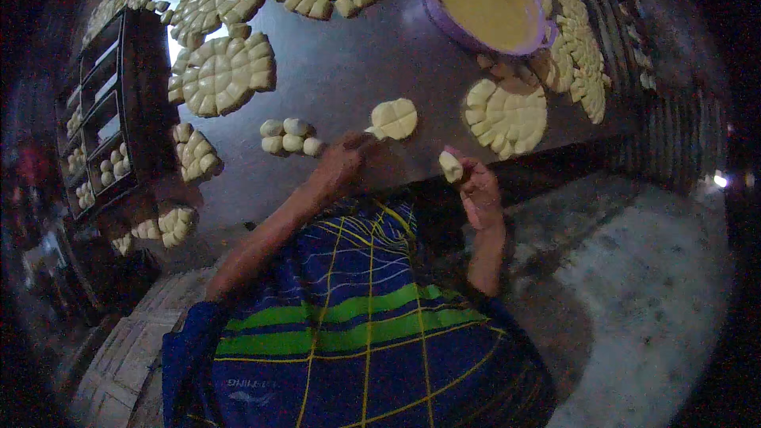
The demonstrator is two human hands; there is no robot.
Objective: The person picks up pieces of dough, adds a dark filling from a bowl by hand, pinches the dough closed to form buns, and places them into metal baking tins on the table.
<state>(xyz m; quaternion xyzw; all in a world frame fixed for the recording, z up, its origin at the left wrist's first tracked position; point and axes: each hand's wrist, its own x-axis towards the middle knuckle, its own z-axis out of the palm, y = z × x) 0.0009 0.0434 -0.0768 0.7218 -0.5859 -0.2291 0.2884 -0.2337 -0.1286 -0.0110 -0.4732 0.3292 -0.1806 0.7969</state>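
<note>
Right hand (480, 187): your thumb and fingers are pinched closed on a small dough piece (451, 166), which you hold up near the front edge of the worktop (341, 63). Left hand (341, 165): your fingers are partly curled, their tips by the left edge of a dough disc (394, 119). A thin pale tip shows at that edge; the light is dim, so you cannot tell whether it is dough or something in your grip, nor how far open this hand is.

Disc: lies flat on the worktop, ahead of you and between your hands. Left of it, near your left forearm, five dough balls (293, 143) sit in two close rows. To its right, ahead of your right hand, lies a scored round (507, 119), cut into many wedges.

Farther off: a purple tub (438, 14) holds yellow paste (491, 8), its handle toward the right. Another scored round (222, 75) lies to your left, with more cut dough toward the far side. At far left, a dark rack (151, 91) has compartments, some with dough balls inside.
</note>
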